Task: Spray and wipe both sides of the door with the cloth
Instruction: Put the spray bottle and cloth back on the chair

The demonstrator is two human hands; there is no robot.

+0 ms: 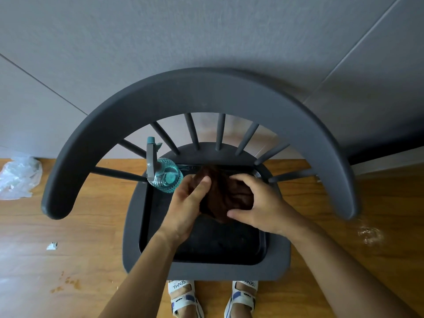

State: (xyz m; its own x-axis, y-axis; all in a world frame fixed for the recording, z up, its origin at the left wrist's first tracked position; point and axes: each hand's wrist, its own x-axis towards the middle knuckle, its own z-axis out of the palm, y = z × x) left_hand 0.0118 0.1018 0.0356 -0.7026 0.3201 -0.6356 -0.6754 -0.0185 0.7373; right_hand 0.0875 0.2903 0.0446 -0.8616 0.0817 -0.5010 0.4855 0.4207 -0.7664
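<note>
A dark brown cloth (pixel 226 193) lies bunched on a black tray (pixel 206 246) that sits on a grey chair's seat. My left hand (pixel 188 207) grips the cloth's left side, thumb on top. My right hand (pixel 254 203) grips its right side, fingers curled over the fabric. A clear teal spray bottle (pixel 164 174) with a grey trigger head stands at the tray's back left corner, just beside my left hand. No door shows in this view.
The grey chair's curved backrest (pixel 202 97) arches over the seat, with spindles behind the tray. A grey wall (pixel 206 31) rises behind it. On the wooden floor lie a crumpled clear plastic bag (pixel 19 176) at left and a small scrap (pixel 52 246). My sandalled feet (pixel 211 297) stand before the chair.
</note>
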